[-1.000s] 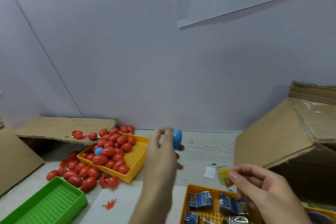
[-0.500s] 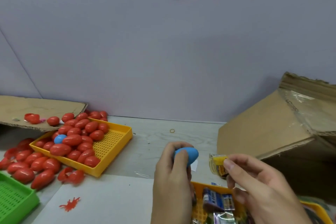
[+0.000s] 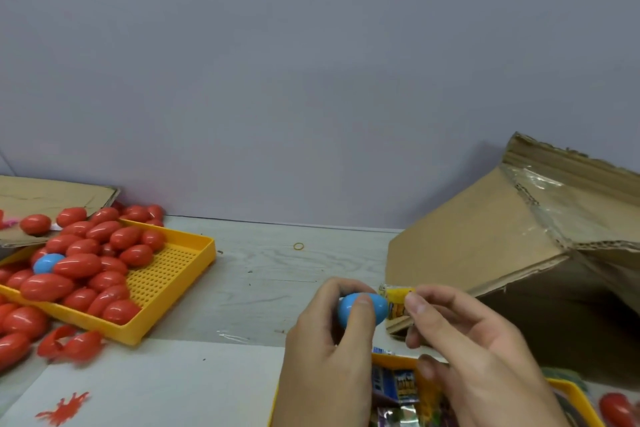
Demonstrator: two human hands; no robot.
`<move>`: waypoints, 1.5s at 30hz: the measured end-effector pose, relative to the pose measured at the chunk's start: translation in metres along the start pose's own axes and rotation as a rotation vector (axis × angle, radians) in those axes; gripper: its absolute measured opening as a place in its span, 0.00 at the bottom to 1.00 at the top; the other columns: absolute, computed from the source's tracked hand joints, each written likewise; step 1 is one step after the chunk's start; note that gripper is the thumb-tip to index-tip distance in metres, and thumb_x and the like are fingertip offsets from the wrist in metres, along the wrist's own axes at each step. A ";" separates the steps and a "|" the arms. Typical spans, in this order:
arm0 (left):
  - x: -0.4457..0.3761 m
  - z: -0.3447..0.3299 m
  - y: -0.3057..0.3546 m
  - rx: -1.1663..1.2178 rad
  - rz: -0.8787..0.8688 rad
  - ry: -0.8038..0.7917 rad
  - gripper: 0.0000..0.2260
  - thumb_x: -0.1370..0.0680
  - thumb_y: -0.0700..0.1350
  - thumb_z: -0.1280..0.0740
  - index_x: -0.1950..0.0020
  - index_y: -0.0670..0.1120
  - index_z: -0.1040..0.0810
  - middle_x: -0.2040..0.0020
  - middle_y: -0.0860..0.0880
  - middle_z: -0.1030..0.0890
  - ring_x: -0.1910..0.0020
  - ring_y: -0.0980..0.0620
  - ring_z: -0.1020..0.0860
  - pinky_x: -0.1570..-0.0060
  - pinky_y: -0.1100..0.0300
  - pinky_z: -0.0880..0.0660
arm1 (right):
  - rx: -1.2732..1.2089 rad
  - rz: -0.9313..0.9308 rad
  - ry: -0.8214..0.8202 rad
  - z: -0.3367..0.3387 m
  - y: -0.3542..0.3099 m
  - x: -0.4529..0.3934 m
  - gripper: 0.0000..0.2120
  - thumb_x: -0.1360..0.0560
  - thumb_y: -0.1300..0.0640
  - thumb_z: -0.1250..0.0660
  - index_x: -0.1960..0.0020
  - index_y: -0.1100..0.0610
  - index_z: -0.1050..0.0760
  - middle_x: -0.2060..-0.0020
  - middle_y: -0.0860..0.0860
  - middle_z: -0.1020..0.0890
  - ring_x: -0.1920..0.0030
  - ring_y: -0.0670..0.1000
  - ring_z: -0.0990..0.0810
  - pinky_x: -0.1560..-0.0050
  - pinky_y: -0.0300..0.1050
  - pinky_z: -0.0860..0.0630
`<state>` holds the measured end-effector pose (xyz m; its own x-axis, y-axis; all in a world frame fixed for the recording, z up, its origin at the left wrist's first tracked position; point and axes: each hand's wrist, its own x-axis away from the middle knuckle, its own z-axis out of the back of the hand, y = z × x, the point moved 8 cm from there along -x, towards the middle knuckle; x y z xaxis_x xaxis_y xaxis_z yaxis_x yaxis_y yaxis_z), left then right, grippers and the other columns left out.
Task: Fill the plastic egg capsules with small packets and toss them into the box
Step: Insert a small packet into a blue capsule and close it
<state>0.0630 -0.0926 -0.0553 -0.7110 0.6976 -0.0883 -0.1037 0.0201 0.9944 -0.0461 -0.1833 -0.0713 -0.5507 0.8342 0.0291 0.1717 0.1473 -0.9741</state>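
Note:
My left hand (image 3: 325,354) grips a blue egg capsule (image 3: 378,307) between thumb and fingers, low in the middle of the view. Right beside it, my right hand (image 3: 474,354) pinches a small yellow packet (image 3: 398,303) that touches the capsule's right side. Below both hands a yellow tray (image 3: 568,395) holds more small packets (image 3: 398,388). A cardboard box (image 3: 502,239) lies tilted at the right, its dark opening facing me.
At the left a yellow tray (image 3: 173,288) is heaped with several red egg capsules (image 3: 79,265) and one blue capsule (image 3: 45,263); more red ones lie spilled around it. A flat cardboard sheet (image 3: 52,198) sits behind them. A rubber band (image 3: 298,246) lies on the table.
My left hand brought the blue capsule down from mid-air toward my right hand, and the yellow packet now meets it. The view has swung right and down.

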 end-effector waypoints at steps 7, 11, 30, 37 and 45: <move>0.004 -0.001 -0.007 -0.005 0.039 0.035 0.14 0.21 0.47 0.39 0.55 0.68 0.25 0.69 0.60 0.23 0.69 0.63 0.26 0.67 0.66 0.30 | 0.077 0.036 0.010 -0.002 -0.002 0.000 0.16 0.48 0.47 0.26 0.61 0.47 0.15 0.67 0.55 0.16 0.68 0.49 0.18 0.69 0.45 0.28; 0.004 -0.002 -0.006 -0.028 0.039 0.018 0.10 0.21 0.49 0.40 0.54 0.64 0.22 0.64 0.71 0.23 0.62 0.68 0.24 0.62 0.71 0.27 | 0.101 0.035 0.013 -0.003 -0.007 0.003 0.13 0.46 0.51 0.27 0.62 0.46 0.15 0.66 0.56 0.14 0.65 0.49 0.15 0.71 0.39 0.26; 0.002 -0.013 0.003 -0.212 -0.161 -0.117 0.13 0.27 0.45 0.26 0.49 0.57 0.27 0.51 0.68 0.24 0.57 0.64 0.24 0.66 0.71 0.28 | 0.091 0.296 0.137 0.005 -0.024 0.007 0.21 0.39 0.70 0.24 0.59 0.44 0.17 0.63 0.55 0.14 0.64 0.46 0.16 0.65 0.44 0.18; -0.001 -0.010 0.000 -0.199 -0.161 -0.099 0.18 0.32 0.37 0.22 0.55 0.59 0.22 0.54 0.60 0.20 0.57 0.56 0.20 0.68 0.66 0.25 | 0.087 0.311 0.178 0.008 -0.024 0.007 0.23 0.40 0.74 0.24 0.61 0.46 0.17 0.64 0.56 0.15 0.65 0.48 0.18 0.63 0.47 0.19; 0.001 -0.011 0.004 -0.151 -0.204 -0.072 0.21 0.28 0.39 0.24 0.53 0.67 0.21 0.54 0.63 0.20 0.53 0.58 0.19 0.64 0.63 0.20 | -0.003 0.229 0.201 0.013 -0.021 0.006 0.16 0.46 0.63 0.24 0.61 0.48 0.16 0.68 0.54 0.16 0.70 0.44 0.19 0.73 0.33 0.25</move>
<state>0.0542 -0.0991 -0.0519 -0.6141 0.7394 -0.2761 -0.3460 0.0622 0.9362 -0.0638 -0.1888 -0.0533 -0.3249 0.9343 -0.1468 0.2755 -0.0549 -0.9597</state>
